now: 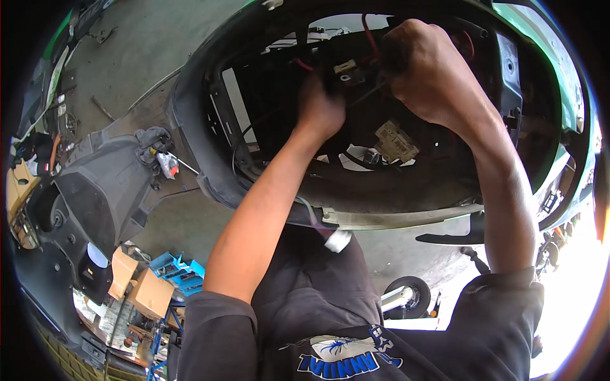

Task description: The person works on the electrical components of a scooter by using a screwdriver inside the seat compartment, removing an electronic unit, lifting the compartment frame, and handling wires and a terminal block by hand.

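I reach with both arms into the dark opening of a scooter body. My left hand is inside near the middle; its fingers are smeared and lost in shadow. Beside it sits a pale metal bracket with a bolt hole. My right hand is closed at the upper right, its fingertips and whatever they grip in shadow. A red cable runs down close to it. Lower in the opening is a beige block-shaped part. Over the near rim hangs a white connector on thin wires.
Another dark scooter body stands at left, with a grey rag on it. Cardboard boxes and blue plastic bins are at lower left. A wheel shows below the near rim. A person's arm appears at far left.
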A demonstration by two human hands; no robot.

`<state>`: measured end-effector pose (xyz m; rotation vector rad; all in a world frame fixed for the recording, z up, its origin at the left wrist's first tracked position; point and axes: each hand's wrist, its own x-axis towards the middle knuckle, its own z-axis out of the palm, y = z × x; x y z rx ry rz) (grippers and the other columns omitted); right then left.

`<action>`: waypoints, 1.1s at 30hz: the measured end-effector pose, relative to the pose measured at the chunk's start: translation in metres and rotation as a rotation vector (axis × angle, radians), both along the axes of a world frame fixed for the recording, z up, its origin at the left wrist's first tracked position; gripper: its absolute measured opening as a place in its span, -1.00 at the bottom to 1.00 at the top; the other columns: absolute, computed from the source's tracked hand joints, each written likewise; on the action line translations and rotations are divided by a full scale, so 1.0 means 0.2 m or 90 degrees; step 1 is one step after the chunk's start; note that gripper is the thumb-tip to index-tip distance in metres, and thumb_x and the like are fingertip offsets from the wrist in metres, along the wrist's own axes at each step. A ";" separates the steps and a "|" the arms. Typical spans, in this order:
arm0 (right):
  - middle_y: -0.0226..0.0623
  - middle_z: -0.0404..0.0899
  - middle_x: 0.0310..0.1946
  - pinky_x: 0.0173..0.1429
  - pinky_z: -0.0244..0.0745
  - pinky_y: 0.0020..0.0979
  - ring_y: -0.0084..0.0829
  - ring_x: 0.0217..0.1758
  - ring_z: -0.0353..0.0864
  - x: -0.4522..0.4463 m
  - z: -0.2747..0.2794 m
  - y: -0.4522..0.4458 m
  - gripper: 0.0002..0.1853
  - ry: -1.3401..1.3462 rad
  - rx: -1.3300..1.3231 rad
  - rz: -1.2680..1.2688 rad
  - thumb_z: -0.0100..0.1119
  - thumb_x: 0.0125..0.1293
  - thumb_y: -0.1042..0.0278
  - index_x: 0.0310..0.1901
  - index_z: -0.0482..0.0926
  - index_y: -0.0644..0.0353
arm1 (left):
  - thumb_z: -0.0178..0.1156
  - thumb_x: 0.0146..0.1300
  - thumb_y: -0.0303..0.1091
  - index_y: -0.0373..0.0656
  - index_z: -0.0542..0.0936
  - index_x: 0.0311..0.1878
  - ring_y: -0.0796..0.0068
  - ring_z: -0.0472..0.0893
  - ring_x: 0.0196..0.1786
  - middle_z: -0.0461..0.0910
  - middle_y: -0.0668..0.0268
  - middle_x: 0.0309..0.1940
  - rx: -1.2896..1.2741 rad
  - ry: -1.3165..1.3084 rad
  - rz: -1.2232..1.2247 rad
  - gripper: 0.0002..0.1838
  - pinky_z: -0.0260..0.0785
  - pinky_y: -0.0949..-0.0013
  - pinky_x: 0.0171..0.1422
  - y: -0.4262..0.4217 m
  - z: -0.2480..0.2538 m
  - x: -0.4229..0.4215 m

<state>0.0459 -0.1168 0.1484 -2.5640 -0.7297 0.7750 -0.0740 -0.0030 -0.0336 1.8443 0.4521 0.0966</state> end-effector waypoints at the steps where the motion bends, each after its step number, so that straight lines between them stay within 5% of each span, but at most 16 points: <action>1: 0.12 0.62 -0.46 -0.22 0.56 -0.17 0.05 -0.36 0.66 -0.02 -0.02 0.01 -0.82 0.003 -0.001 0.005 0.31 0.18 0.47 -0.24 0.66 0.41 | 0.32 0.32 -0.33 -0.32 0.40 0.38 0.00 0.53 0.34 0.55 -0.14 0.22 0.022 0.025 -0.031 -0.39 0.38 0.15 0.40 0.03 -0.01 0.01; 8: 0.14 0.60 -0.44 -0.24 0.52 -0.12 0.13 -0.35 0.62 -0.10 -0.16 -0.01 -0.87 -0.087 0.079 0.063 0.22 0.25 0.50 -0.23 0.66 0.37 | 0.36 0.34 -0.12 -0.37 0.56 0.21 0.16 0.62 0.17 0.66 0.00 0.08 -0.292 0.058 -0.014 -0.45 0.40 0.19 0.33 0.21 0.07 0.02; 16: 0.04 0.57 -0.51 -0.34 0.48 -0.22 0.06 -0.48 0.54 -0.13 -0.13 0.01 -0.91 -0.099 0.119 0.068 0.20 0.29 0.51 -0.27 0.62 0.36 | 0.41 0.26 -0.22 -0.31 0.66 0.06 0.40 0.65 0.05 0.73 0.19 -0.07 -0.605 0.081 -0.052 -0.59 0.44 0.31 0.23 0.28 0.25 0.03; 19: 0.02 0.56 -0.52 -0.33 0.49 -0.24 0.04 -0.48 0.56 -0.13 -0.12 -0.02 -0.89 -0.128 0.108 0.110 0.24 0.28 0.48 -0.26 0.63 0.35 | 0.47 0.10 -0.38 -0.16 0.67 0.10 0.25 0.61 0.13 0.70 0.21 0.00 -0.680 0.076 -0.055 -0.56 0.45 0.14 0.31 0.30 0.33 0.04; 22: -0.01 0.59 -0.50 -0.24 0.52 -0.23 0.02 -0.40 0.62 -0.12 -0.12 -0.04 -0.82 -0.101 0.038 0.096 0.29 0.29 0.38 -0.20 0.66 0.34 | 0.56 0.04 -0.38 -0.24 0.66 0.10 0.41 0.63 0.05 0.69 0.31 0.02 -0.546 0.107 -0.079 -0.48 0.49 0.36 0.20 0.30 0.31 0.07; 26: -0.11 0.70 -0.36 0.02 0.55 -0.23 -0.14 -0.19 0.74 -0.11 -0.13 -0.03 -0.64 -0.211 -0.010 0.067 0.35 0.32 0.15 -0.04 0.70 0.30 | 0.56 0.06 -0.36 -0.23 0.65 0.12 0.42 0.62 0.05 0.69 0.30 0.03 -0.554 0.114 -0.093 -0.47 0.47 0.36 0.20 0.30 0.35 0.07; 28: -0.17 0.74 -0.25 0.10 0.54 -0.27 -0.28 -0.10 0.74 -0.12 -0.15 0.00 -0.55 -0.122 -0.083 0.021 0.32 0.36 0.04 0.04 0.70 0.29 | 0.57 0.07 -0.35 -0.23 0.64 0.15 0.42 0.61 0.07 0.69 0.31 0.03 -0.525 0.120 -0.129 -0.45 0.46 0.33 0.22 0.30 0.36 0.07; 29: -0.15 0.74 -0.21 0.07 0.56 -0.31 -0.35 -0.10 0.70 -0.15 -0.23 0.01 -0.65 -0.042 0.138 -0.014 0.27 0.30 0.25 0.02 0.68 0.32 | 0.57 0.07 -0.35 -0.23 0.64 0.15 0.42 0.61 0.07 0.69 0.31 0.03 -0.528 0.117 -0.131 -0.45 0.46 0.33 0.22 0.29 0.36 0.07; 33: -0.10 0.70 0.02 0.17 0.51 -0.37 -0.43 0.06 0.59 -0.04 -0.24 0.01 -0.59 0.316 0.311 -0.048 0.23 0.31 0.40 0.15 0.57 0.42 | 0.54 0.10 -0.34 -0.23 0.63 0.16 0.42 0.61 0.07 0.69 0.30 0.04 -0.550 0.065 -0.112 -0.46 0.45 0.31 0.25 0.27 0.28 0.07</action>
